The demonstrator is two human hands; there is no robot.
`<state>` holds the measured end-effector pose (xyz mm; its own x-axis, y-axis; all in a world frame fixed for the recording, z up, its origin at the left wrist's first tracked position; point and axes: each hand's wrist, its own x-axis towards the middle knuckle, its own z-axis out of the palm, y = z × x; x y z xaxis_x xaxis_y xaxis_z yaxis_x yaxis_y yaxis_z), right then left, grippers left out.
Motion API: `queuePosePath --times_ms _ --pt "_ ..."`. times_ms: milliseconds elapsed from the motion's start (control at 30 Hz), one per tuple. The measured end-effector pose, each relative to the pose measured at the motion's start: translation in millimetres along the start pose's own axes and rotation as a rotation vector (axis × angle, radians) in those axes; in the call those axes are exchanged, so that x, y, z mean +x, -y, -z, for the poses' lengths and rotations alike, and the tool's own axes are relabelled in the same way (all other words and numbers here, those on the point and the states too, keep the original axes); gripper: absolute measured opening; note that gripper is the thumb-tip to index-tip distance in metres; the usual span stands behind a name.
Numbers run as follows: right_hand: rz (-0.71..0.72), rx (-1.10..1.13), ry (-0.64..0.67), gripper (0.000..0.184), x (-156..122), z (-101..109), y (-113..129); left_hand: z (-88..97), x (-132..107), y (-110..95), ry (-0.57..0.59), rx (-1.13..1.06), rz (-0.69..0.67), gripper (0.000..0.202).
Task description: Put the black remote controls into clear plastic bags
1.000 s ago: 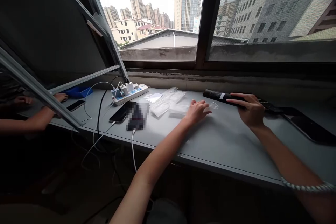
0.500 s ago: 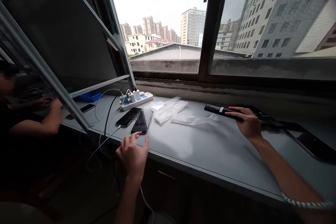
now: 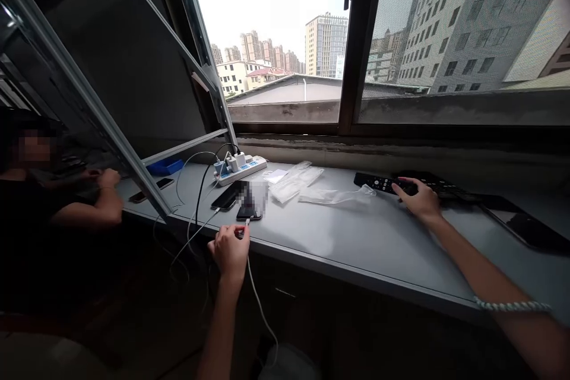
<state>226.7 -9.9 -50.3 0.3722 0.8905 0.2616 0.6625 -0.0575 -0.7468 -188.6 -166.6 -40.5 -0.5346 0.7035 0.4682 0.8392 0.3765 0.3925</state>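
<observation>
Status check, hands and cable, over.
Left hand pinching cable at phone. Right hand on remote, grip unclear. Bags lie between, clear of both.

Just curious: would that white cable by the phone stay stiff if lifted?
Probably floppy: the white cable sags in a loose curve below the desk edge. Likely light, as the left hand pinches it near the plug. Tugging might drag the phone, which it seems joined to.

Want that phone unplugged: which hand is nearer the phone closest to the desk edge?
Left. The left hand is just in front of the phone, pinching its white cable. The right hand is far off to the phone's right, resting on the black remote.
</observation>
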Motion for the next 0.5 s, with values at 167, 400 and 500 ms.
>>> queuePosePath --times_ms 167,400,500 --pt "-0.155 -0.232 0.093 0.050 6 -3 -2 6.0 -4 5 0.060 -0.044 -0.007 0.019" --pt "0.281 -0.547 0.021 0.037 -15 -36 78 8.0 0 6 0.079 -0.021 -0.003 0.020" --pt "0.685 -0.271 0.150 0.030 -36 -75 151 4.9 7 4 0.067 -0.010 0.007 0.021"
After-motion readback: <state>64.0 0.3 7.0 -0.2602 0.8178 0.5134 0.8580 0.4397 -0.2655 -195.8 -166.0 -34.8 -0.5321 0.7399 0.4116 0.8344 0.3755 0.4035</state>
